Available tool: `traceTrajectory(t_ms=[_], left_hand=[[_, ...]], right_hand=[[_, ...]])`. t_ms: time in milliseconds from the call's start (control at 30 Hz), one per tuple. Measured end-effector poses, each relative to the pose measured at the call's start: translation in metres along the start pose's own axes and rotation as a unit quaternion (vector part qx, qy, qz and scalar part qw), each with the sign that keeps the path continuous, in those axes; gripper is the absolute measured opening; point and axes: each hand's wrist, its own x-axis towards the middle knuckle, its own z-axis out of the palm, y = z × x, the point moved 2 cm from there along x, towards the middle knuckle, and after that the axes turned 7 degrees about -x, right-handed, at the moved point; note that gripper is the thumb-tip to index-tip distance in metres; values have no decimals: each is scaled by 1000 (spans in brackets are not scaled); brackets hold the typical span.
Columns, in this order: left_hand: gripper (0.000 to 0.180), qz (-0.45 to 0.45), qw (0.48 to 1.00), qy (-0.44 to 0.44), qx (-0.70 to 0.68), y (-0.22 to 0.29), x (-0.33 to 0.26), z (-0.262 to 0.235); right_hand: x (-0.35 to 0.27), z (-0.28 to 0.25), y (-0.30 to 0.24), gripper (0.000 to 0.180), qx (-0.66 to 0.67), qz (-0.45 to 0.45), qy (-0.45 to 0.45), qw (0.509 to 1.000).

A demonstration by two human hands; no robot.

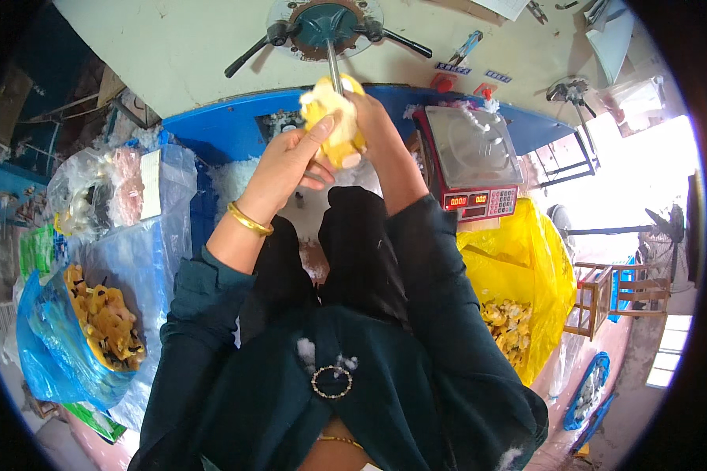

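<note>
Both of my hands hold a yellow and cream plush toy (342,133) at the end of a thin metal tube (333,64). The tube comes out of a green round fitting (326,30) with two black-handled levers, set in the machine's pale panel. My left hand (289,161), below a gold bangle, grips the toy's left side with the thumb lying across its front. On the other side, my right hand (367,118) wraps round the toy near the tube; its fingers are partly hidden. How far the tube reaches into the toy is hidden.
A red digital scale (479,169) stands at right, above a yellow bag (538,259) of yellow plush pieces. At left, a blue bag (47,341) holds more yellow plush pieces (106,322), below a clear bag (78,188). White stuffing (232,188) lies by the blue ledge (212,118).
</note>
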Motion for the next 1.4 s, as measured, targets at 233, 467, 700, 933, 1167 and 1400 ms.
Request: traceTrajectory(t_ms=[233, 467, 700, 933, 1167, 1400], left_hand=[[39, 92, 968, 21, 234, -27, 22, 11], [16, 293, 728, 163, 598, -32, 80, 8], [15, 274, 709, 138, 635, -52, 53, 3], [37, -8, 999, 0, -32, -14, 24, 16], [27, -45, 979, -49, -193, -19, 49, 19], [23, -165, 956, -77, -228, -23, 8, -8]], right_hand=[[5, -1, 15, 27, -41, -112, -98, 988], [72, -4, 7, 31, -47, -113, -98, 988], [16, 5, 8, 21, -78, -134, -45, 987], [69, -2, -14, 30, -236, -90, 60, 966], [73, -2, -13, 30, -228, -123, 93, 961], [-22, 10, -25, 31, -97, -13, 27, 995]])
